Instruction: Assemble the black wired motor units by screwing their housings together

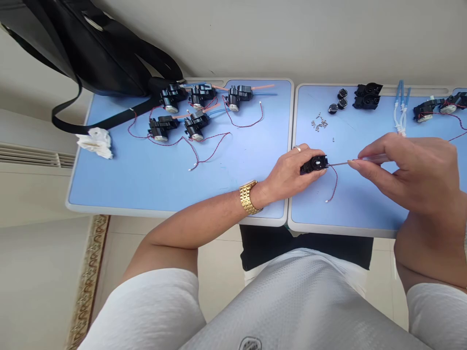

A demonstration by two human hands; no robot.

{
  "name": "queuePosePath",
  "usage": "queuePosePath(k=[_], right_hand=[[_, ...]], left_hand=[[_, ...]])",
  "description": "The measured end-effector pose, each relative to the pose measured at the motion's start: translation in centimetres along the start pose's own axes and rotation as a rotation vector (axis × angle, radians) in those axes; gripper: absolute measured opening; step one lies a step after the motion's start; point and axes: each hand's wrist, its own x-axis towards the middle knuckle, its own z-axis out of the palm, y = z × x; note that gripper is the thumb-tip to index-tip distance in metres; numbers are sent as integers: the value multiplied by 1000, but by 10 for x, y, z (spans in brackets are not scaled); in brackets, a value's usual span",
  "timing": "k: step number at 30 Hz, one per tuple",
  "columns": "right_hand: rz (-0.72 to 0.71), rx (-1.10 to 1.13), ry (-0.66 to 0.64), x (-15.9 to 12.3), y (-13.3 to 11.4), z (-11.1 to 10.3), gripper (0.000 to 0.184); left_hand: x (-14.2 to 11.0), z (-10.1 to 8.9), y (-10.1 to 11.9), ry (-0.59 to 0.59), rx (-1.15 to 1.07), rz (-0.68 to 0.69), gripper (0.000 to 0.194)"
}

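- The left hand (pixel 290 172) grips a black motor unit (pixel 314 164), its fingers (pixel 308 154) wrapped closely around the body and holding it against the right worktop (pixel 365 216).
- The right hand (pixel 408 175) pinches a slim screwdriver (pixel 374 158) with narrow fingers (pixel 353 165), its shaft reaching to 9 o'clock and touching the unit's edge.
- Good work here calls for keeping the shaft straight in line with the screw head, pressing steadily, and bracing the unit so it cannot twist.
- One red-and-black twisted wire (pixel 334 187) trails toward 5 o'clock from the held unit; keeping it clear of the shaft would help.
- At 12 o'clock from the held unit lies a cluster of small screws (pixel 317 122), roughly a dozen, too small to count exactly.
- At 1 o'clock are three round black parts (pixel 342 103) and two black housings (pixel 368 96).
- Two wired units (pixel 426 110) sit at 2 o'clock, beyond a clear tubing bundle (pixel 401 109).
- Five wired units (pixel 195 124) stand at 10 o'clock on the left worktop (pixel 109 189), near a black bag (pixel 83 48) and one crumpled tissue (pixel 95 143).
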Motion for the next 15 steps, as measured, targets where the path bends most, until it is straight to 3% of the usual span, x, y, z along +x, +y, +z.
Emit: queuePosePath(k=[4,5,7,10,15], right_hand=[[144,129,320,4,6,1,10],[182,119,341,6,8,1,7],[226,57,262,8,11,2,3],[287,-15,53,11,14,3,12],[313,-19,-15,11,18,11,10]], left_hand=[[1,0,1,2,-18,-4,34],[1,0,2,1,-20,-9,33],[1,0,2,-3,-26,-15,33],[2,1,1,-14,-31,-21,32],[3,1,3,-25,-25,-23,31]])
